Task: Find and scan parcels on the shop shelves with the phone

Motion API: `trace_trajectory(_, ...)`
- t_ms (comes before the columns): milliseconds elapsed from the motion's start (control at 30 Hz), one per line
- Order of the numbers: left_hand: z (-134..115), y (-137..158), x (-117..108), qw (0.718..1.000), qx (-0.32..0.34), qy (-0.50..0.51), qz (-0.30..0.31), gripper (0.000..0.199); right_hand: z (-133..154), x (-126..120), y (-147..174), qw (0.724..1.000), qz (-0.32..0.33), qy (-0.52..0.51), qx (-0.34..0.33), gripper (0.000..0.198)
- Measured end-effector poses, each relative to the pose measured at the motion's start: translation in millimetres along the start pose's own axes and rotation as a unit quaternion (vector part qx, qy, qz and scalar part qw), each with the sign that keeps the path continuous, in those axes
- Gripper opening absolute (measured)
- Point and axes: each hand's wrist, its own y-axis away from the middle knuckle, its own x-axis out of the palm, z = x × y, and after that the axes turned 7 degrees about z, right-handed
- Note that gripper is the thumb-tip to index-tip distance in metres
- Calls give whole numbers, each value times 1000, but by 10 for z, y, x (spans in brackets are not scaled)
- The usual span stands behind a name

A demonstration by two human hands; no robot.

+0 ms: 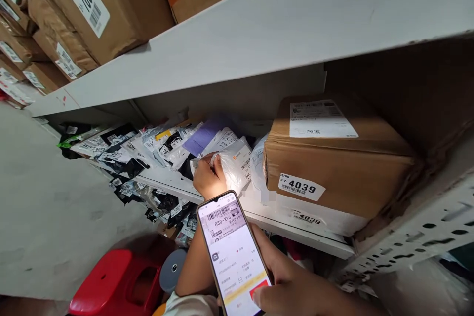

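Lots of brown cartons [50, 76] stacked far L, up top, w/ barcode labels [66, 61]; next along, the big 7007 carton [122, 15] on the white upper shelf [237, 39]. Down low, red plastic stool [98, 284] on grey floor [55, 197], & beside it a grey round-topped item [171, 274], can't tell what exactly. Above those, on the lower shelf [161, 178], a long row of poly mailers [129, 150], mostly black & white, then a purple mailer [202, 138] nr the middle. And here's the L hand [208, 177]: thumb & fingers pressed together, pinching the L end of a white plastic-wrapped parcel [233, 165]. Parcel's at the lower shelf, btw mailers & big box, tilted, barcode sticker [242, 163] on its R side. In front, lower: smartphone [231, 256], screen lit, 830-X16 label pic [222, 223] up top, red button [258, 286] nr btm. R hand [283, 276] grips it, fingers partly hidden, thumb over the red button. Further R, carton 4039 [333, 173], lower shelf, waybill [318, 121] on top; far R, perforated upright [418, 232].
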Motion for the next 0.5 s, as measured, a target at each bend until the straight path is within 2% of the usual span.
trace_trajectory(167,57,8,-14,1000,19,21,11,47,-38,-25,-34,1000,1,1,-8,93)
trace_trajectory(233,73,-6,-46,998,46,44,8,41,-60,-39,-38,1000,-1,-11,-4,93)
trace_trajectory(300,88,-42,-97,987,142,71,-2,27,-80,-45,-41,999,6,-38,-6,98)
trace_trajectory(333,93,-66,-126,973,218,80,-2,21,-88,-41,-43,998,13,-56,-8,103)
trace_trajectory(400,81,-109,-189,927,368,76,26,23,-102,-16,-52,995,25,-91,-16,111)
trace_trajectory(433,57,-119,-222,907,412,64,52,27,-110,2,-58,994,29,-104,-23,113)
trace_trajectory(467,16,-117,-256,897,431,51,78,28,-121,20,-65,993,32,-111,-28,114)
trace_trajectory(500,-40,-100,-289,899,426,36,97,26,-135,32,-72,992,32,-114,-34,115)
